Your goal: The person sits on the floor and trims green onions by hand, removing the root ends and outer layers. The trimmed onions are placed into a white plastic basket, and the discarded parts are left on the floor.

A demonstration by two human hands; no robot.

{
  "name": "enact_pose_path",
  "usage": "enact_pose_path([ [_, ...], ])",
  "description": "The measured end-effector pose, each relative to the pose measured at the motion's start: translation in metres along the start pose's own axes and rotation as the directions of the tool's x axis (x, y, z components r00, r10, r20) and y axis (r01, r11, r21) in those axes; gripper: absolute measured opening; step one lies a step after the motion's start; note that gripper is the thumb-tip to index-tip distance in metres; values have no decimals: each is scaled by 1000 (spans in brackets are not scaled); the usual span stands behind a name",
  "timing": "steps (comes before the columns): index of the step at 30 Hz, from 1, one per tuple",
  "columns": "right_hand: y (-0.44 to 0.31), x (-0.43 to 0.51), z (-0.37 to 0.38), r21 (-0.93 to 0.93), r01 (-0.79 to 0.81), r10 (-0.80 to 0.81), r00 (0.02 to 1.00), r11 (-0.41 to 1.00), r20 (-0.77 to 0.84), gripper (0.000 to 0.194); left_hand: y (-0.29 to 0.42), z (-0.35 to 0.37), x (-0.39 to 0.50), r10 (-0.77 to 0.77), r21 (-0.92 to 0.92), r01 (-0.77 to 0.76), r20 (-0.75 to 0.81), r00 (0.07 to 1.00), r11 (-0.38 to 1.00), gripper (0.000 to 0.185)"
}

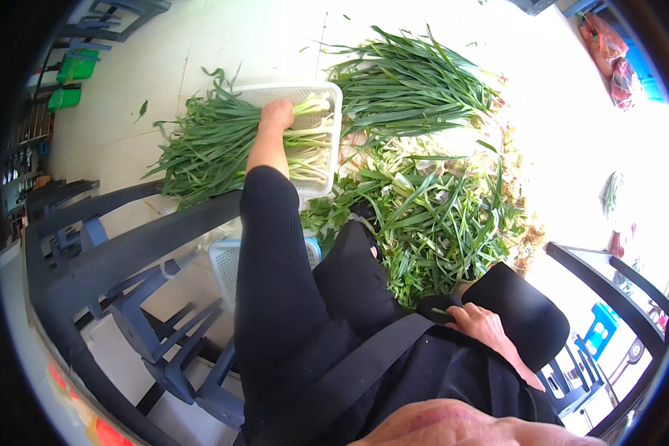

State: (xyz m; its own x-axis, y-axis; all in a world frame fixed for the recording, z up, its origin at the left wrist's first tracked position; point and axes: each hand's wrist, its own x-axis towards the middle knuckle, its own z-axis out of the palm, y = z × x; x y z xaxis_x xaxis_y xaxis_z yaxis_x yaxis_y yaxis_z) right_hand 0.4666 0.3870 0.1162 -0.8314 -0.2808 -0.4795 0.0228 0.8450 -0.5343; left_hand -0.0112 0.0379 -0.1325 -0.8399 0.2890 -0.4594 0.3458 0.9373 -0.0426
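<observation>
My left hand (277, 114) reaches over a white plastic basket (335, 139) and rests on a bundle of long green garlic stalks (217, 139) with pale stems. The leaves hang over the basket's left side. Whether its fingers grip the stalks cannot be made out. My right hand (475, 321) lies by my lap at the lower right, its fingers curled, with a thin green piece at the fingertips. Right of the basket, on the floor, lies another pile of green garlic stalks (407, 83). Below that pile is a heap of loose leaves and trimmings (435, 228).
Dark wooden chairs stand at the left (139, 223) and right (602, 284). A second plastic basket (223, 267) sits on the floor beside my left arm. Red mesh bags (605, 50) are at the upper right, green containers (78, 67) at the upper left.
</observation>
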Motion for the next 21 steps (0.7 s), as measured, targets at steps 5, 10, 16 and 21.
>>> enact_pose_path([
  [5, -4, 9, -9, -46, -175, 179, 980, 984, 91, 34, -12, 40, -7, 51, -6, -55, 497, 866, 998, 27],
  [10, -6, 5, -12, -24, -114, 114, 993, 993, -13, 35, -23, 25, 5, 41, -34, -28, 552, 833, 999, 35],
  [16, 5, -4, -9, -2, -125, 125, 990, 992, -61, 32, 14, 41, 17, 18, 273, -31, 52, 998, 962, 26],
  [21, 9, -13, -8, 27, -116, 118, 988, 993, -98, 32, 45, 87, -23, -251, 168, 234, 91, 964, 958, 78],
])
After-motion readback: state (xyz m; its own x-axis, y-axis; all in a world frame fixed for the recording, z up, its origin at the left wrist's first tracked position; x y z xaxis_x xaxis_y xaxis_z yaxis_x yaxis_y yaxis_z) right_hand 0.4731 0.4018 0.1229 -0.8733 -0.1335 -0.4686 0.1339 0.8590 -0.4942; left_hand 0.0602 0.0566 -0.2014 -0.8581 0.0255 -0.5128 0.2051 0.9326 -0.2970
